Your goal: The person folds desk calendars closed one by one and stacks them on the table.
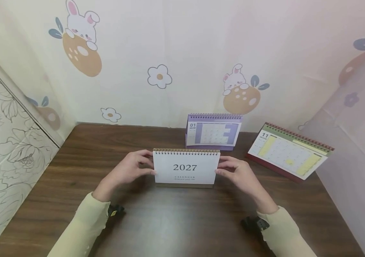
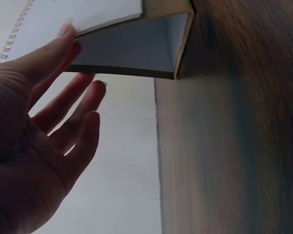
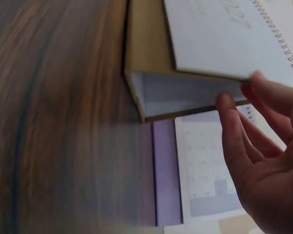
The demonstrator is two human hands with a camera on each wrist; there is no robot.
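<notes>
A white desk calendar [image 1: 186, 169] with "2027" on its cover stands upright on the table, spiral binding along the top and a tan base below. My left hand [image 1: 135, 166] holds its left side. In the left wrist view the thumb [image 2: 53, 53] lies at the front page's edge, the other fingers toward the back. My right hand [image 1: 238, 173] grips the opposite side, thumb in front. The right wrist view shows the calendar's hollow side [image 3: 185, 92] between cover and back panel, with fingertips [image 3: 226, 101] at its edge.
Behind stands a purple desk calendar [image 1: 214, 132] showing 01, partly hidden by the white one. To the right, a red and green calendar [image 1: 290, 151] showing 11 stands angled. The dark wooden table [image 1: 156, 221] meets a rabbit-patterned curtain [image 1: 192, 43] at its back edge.
</notes>
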